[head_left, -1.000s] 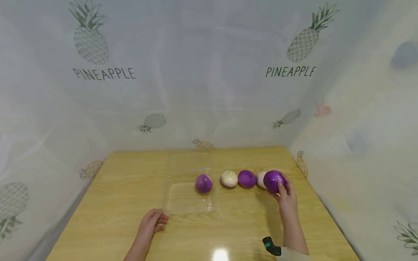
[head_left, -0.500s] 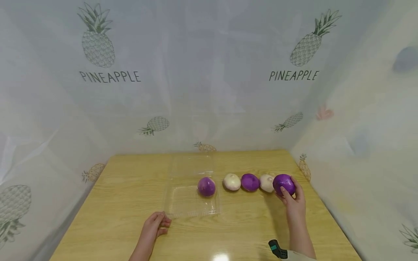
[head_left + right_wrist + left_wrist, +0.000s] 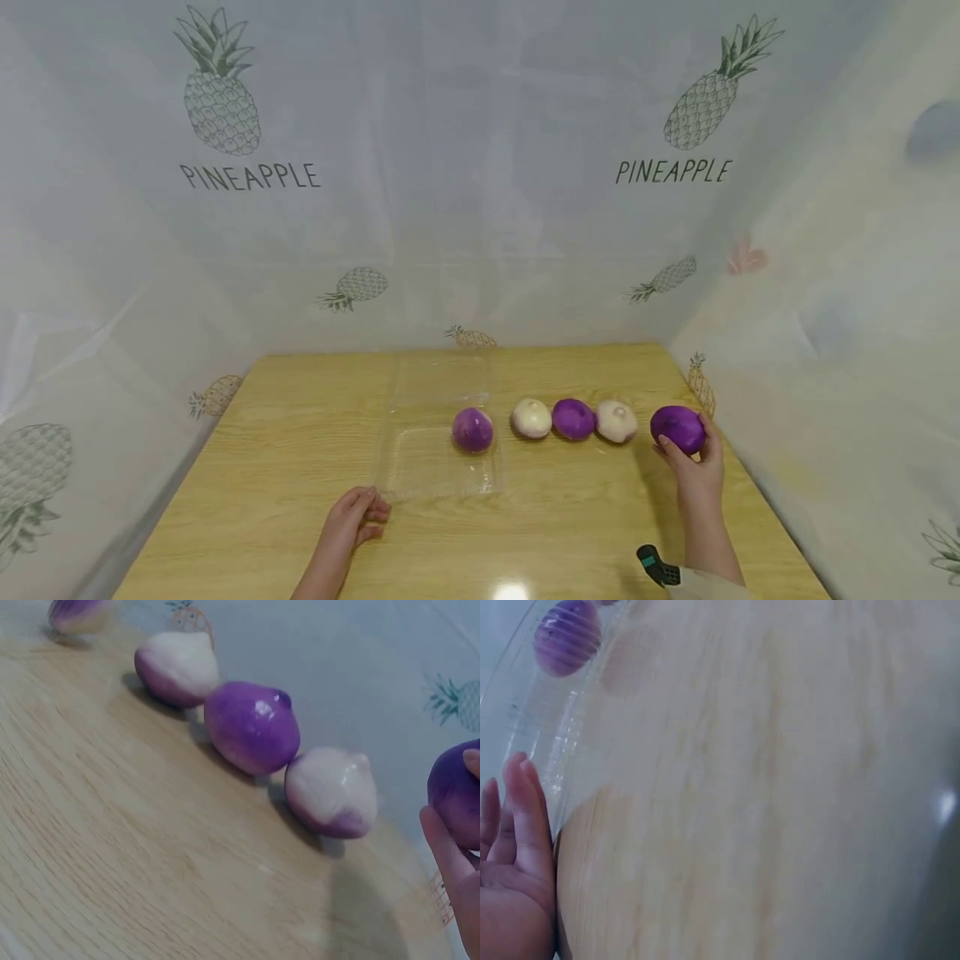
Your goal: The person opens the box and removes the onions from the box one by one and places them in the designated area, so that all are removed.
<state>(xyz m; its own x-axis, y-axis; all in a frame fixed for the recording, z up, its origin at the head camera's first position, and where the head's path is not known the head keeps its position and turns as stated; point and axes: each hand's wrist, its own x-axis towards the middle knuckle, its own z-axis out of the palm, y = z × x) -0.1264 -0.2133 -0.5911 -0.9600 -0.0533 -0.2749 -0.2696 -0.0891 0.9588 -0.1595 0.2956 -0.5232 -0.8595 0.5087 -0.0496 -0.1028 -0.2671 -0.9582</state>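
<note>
My right hand point(image 3: 699, 468) grips a glossy purple onion point(image 3: 677, 428) at the right of the table, fingers on its near and right sides. In the right wrist view, a finger and thumb lie against this onion point(image 3: 455, 796). My left hand point(image 3: 354, 512) rests at the front left corner of a clear plastic box point(image 3: 416, 479), its fingers loosely extended in the left wrist view. Inside the box's right part sits another purple onion point(image 3: 472, 430). Right of the box stand a white onion point(image 3: 532, 418), a purple onion point(image 3: 573, 418) and a second white onion point(image 3: 617, 421) in a row.
The box's clear lid point(image 3: 441, 377) lies folded back behind it on the wooden table point(image 3: 315, 433). A pale pineapple-print sheet point(image 3: 480, 208) rises behind the table and at both sides. A dark wrist device point(image 3: 658, 567) sits by the right sleeve.
My right hand has moved right with the purple onion, away from the row, so the rightmost white onion now shows whole. My left hand stays at the box corner.
</note>
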